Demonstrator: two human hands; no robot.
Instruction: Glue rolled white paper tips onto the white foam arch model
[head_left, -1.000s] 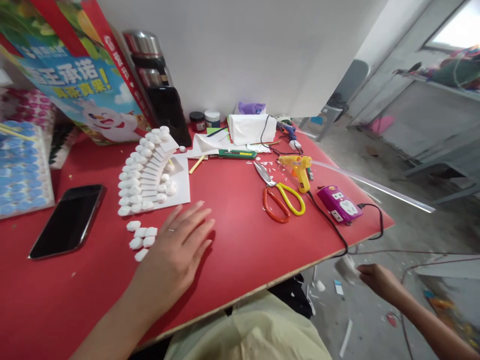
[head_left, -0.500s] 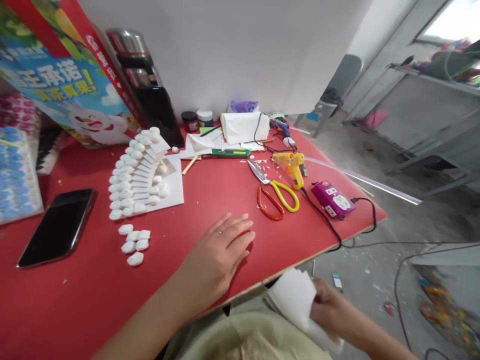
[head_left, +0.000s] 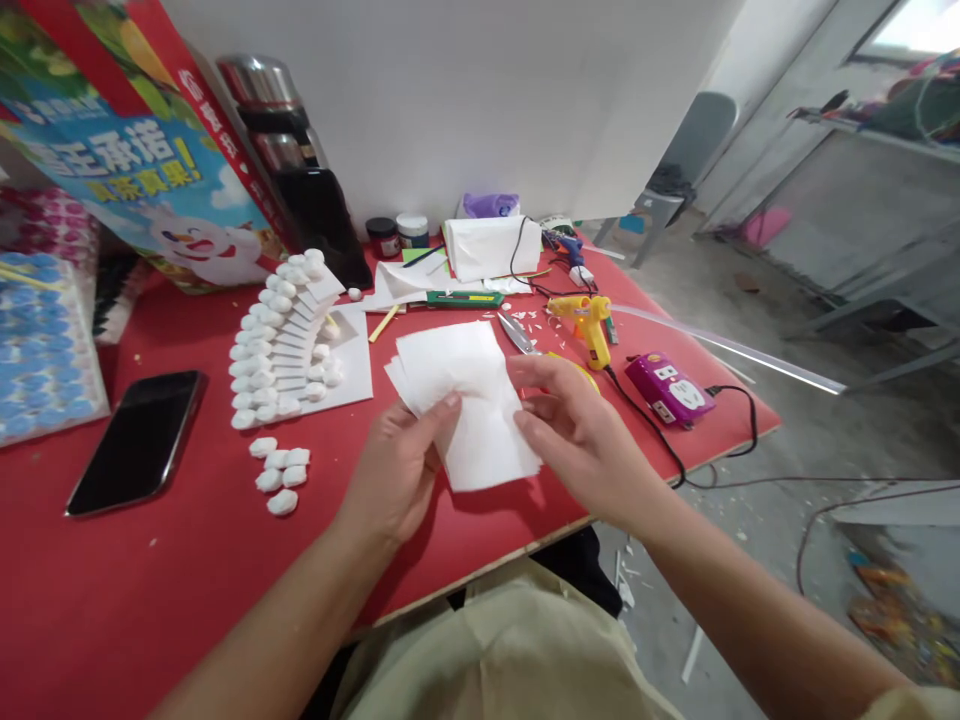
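A stack of white paper sheets [head_left: 484, 425] is held above the red table [head_left: 225, 600], slightly fanned at its upper left corner. My left hand [head_left: 397, 465] grips its left side, thumb on top and fingers beneath. At the right edge of the sheets is my right hand [head_left: 581, 435], fingers curved and apart, the thumb near the paper's edge. Scissors [head_left: 517, 335] lie partly hidden behind the right hand. To the left, a curved white piece with rows of white puffs [head_left: 259, 350] rests on white card, and several loose puffs [head_left: 283, 480] lie below it.
A black phone [head_left: 135, 440] lies at left. A yellow glue gun [head_left: 589, 318] and a purple power socket [head_left: 669, 388] with cables are at right. Behind are a green cutter [head_left: 465, 299], jars [head_left: 412, 230], a steel flask [head_left: 259, 85] and a colourful box [head_left: 150, 150].
The white paper has come up from below the table edge to above the table. My left hand has lifted off the table and taken hold of it; my right hand has moved up and its fingers have spread.
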